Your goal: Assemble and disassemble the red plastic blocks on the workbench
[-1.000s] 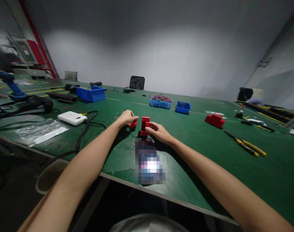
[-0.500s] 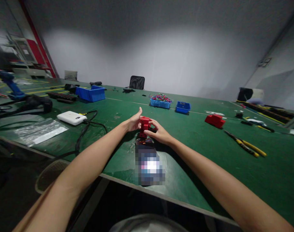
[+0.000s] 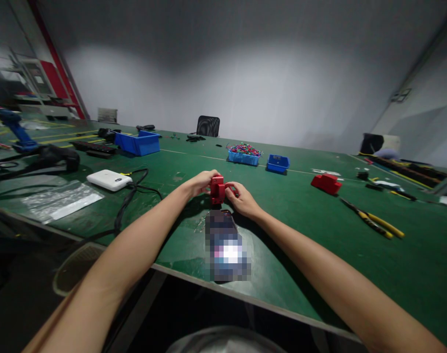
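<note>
A small red block-shaped part is held upright just above the green table, between both hands. My left hand grips it from the left, fingers curled over its top. On its right side my right hand pinches it with bent fingers. A blurred dark object lies on the table just in front of the hands.
A white box with black cables lies to the left, beside a clear plastic sheet. Blue bins stand farther back. Another red part and yellow-handled pliers lie to the right.
My left hand came in from the left with a small red piece and closed on the red part. The part now sits between both hands, slightly lifted.
</note>
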A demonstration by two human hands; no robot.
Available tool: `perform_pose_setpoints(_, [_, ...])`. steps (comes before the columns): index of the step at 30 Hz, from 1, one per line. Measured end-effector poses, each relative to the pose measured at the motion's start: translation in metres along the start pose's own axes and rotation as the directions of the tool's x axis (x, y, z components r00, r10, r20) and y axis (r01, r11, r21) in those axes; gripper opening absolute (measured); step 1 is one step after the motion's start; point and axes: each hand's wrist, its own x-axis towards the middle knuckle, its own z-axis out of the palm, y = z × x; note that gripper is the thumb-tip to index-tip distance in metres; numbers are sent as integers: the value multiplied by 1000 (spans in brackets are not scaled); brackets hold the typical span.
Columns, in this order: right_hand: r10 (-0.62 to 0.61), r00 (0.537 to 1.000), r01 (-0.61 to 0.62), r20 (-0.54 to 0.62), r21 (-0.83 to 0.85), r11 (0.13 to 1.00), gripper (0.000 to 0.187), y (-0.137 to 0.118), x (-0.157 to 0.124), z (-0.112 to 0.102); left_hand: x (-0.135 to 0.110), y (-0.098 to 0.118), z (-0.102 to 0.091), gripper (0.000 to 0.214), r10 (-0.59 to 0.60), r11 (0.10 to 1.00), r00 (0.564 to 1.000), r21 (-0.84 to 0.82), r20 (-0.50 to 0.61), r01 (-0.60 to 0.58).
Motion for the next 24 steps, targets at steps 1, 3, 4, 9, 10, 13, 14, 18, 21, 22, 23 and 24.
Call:
perform_pose_setpoints(1, [5,1000,-5,-12,5,1000,39,1,1,0,0,0,-2,18,22,1000,999,2,-26,-22])
perform_pose_setpoints(3, [9,1000,-9,-29,-2,1000,37,2,1,0,1,0,-3,18,53,997,998,-51,-46,-55])
perform_pose_setpoints(4, [4,999,-5,-33,-13,1000,34,2,1,0,2,-1,-3,18,76,994,996,-73,-48,-79])
perform_pose_setpoints(9, [17,995,-24,-96,-62,998,29,6,-1,2,5,-2,0,18,119,984,992,-129,-47,-125])
perform_pose_setpoints(10, [35,992,-42,-118,-49,998,28,8,-1,2,5,-2,0,16,124,983,991,-129,-50,-130])
perform_pose_setpoints(13, [97,977,-93,-192,32,995,31,14,1,2,3,0,2,12,124,980,992,-153,-32,-128])
perform_pose_setpoints(14, [110,969,-99,-221,58,993,32,16,2,2,1,1,2,10,115,978,993,-176,-14,-116])
perform_pose_setpoints(18, [132,945,-91,-299,148,985,37,23,4,2,-1,4,5,7,58,957,998,-285,35,-46])
perform_pose_setpoints(21, [158,939,-95,-304,214,972,38,27,6,2,1,3,8,6,2,941,1000,-339,-27,-11])
perform_pose_setpoints(22, [168,939,-98,-300,234,967,37,27,6,2,3,3,8,8,-29,933,998,-360,-50,9])
perform_pose_setpoints(23, [178,940,-105,-292,251,962,36,27,6,2,5,2,8,10,-61,921,996,-388,-66,31])
perform_pose_setpoints(24, [191,942,-115,-277,267,957,35,27,6,2,6,1,7,14,-91,905,993,-423,-71,53])
